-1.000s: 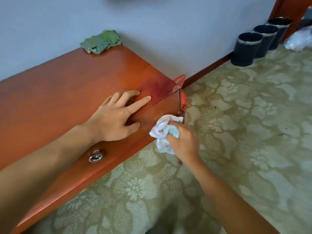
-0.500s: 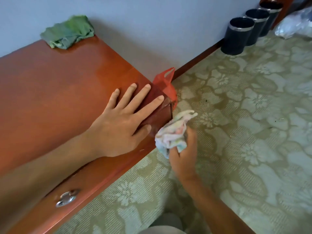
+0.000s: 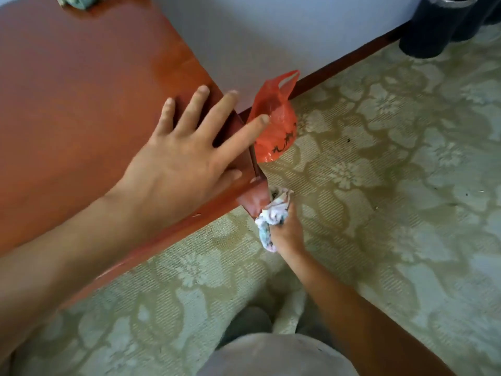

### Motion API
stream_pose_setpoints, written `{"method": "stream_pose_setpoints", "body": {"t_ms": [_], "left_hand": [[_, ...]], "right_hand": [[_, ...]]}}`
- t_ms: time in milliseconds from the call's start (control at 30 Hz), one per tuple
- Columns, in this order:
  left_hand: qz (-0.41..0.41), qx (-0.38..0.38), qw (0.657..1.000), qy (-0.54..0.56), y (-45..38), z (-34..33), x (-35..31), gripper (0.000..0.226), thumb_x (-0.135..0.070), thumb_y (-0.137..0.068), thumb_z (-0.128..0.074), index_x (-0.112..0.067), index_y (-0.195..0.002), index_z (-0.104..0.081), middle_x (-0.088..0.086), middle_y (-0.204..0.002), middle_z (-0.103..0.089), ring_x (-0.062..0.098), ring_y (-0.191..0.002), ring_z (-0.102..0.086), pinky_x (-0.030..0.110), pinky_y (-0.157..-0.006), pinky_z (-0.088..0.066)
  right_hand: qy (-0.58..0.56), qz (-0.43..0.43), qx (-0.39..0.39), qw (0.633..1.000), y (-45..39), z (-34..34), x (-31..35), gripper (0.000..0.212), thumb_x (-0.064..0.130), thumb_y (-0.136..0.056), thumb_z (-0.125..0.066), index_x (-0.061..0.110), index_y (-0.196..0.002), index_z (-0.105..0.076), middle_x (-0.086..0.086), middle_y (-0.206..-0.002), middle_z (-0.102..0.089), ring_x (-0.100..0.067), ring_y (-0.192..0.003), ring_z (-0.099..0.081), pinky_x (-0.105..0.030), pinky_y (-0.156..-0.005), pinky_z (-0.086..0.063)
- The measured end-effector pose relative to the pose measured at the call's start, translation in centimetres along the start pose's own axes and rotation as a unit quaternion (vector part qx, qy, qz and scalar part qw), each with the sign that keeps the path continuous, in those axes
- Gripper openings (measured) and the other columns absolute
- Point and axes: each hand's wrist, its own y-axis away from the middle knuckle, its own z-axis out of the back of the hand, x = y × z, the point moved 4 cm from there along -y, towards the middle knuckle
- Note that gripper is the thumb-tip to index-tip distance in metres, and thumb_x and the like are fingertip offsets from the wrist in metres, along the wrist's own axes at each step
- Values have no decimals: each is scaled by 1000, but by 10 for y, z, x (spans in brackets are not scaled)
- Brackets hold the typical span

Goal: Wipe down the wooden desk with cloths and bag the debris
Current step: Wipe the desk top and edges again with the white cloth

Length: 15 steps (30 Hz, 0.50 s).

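Patterned green carpet runs up to a pale wall with a dark skirting board, and dark bins stand in the far corner. On the glossy wooden desk the left hand lies flat near the corner, fingers spread and straight, holding nothing. Below that corner the right hand grips a bunched pale cloth against the desk's end panel. A red plastic bag hangs beside that end. Loosened dust could fall on the carpet and miss the bag. A green cloth sits at the desk's far edge.
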Motion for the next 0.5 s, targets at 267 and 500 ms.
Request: {"method": "stream_pose_setpoints", "body": {"t_ms": [267, 500], "left_hand": [[98, -135, 964, -207, 20, -25, -50, 48, -22, -110, -45, -24, -158, -38, 31, -159, -36, 53, -141, -44, 68, -108, -42], [68, -183, 941, -277, 52, -103, -79, 64, -15, -100, -42, -6, -162, -28, 9, -169, -27, 32, -155, -28, 59, -125, -6]], "right_hand": [[-81, 104, -63, 989, 1, 4, -12, 41, -2, -82, -75, 19, -109, -52, -2, -110, -62, -16, -101, -64, -32, -87, -56], [77, 445, -170, 876, 24, -15, 4, 48, -2, -72, -57, 4, -120, -55, -16, -129, -43, -35, -117, -52, -41, -101, -49]]}}
